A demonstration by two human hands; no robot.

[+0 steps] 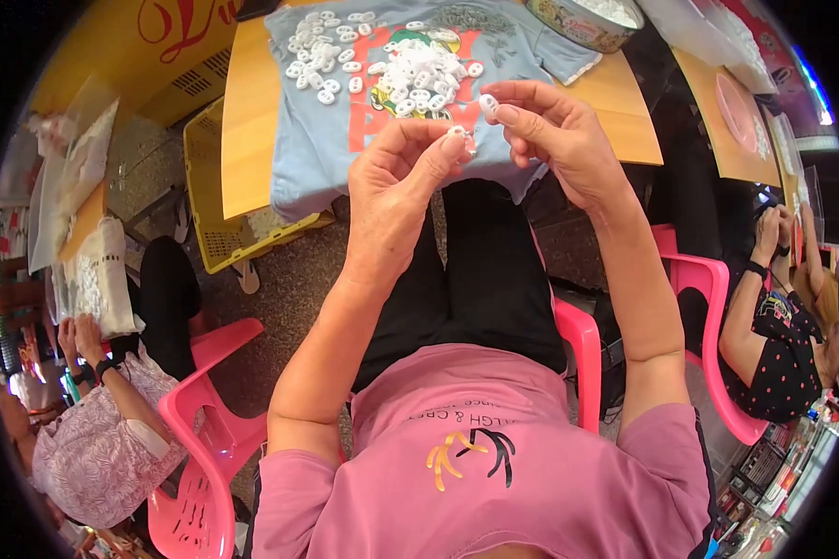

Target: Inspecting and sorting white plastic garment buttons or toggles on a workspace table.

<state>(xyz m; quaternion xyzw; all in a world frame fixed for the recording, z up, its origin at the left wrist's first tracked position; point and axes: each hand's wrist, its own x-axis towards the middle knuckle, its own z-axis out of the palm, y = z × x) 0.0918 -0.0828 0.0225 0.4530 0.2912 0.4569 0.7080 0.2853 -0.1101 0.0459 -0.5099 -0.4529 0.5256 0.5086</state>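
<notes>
My left hand is closed in a pinch, thumb against fingers, on a small white piece mostly covered by the fingertips. Just right of it, my right hand pinches a white oval plastic piece with holes in it. Both hands are raised over the near edge of a grey-blue T-shirt spread across the table. Beyond them lies a heap of similar white pieces. More of these white ovals are scattered at the far left of the cloth.
Small grey metal-looking bits lie at the cloth's far side. A round tin of white pieces stands at the far right of the wooden table. A yellow crate is below left. People sit on both sides by pink chairs.
</notes>
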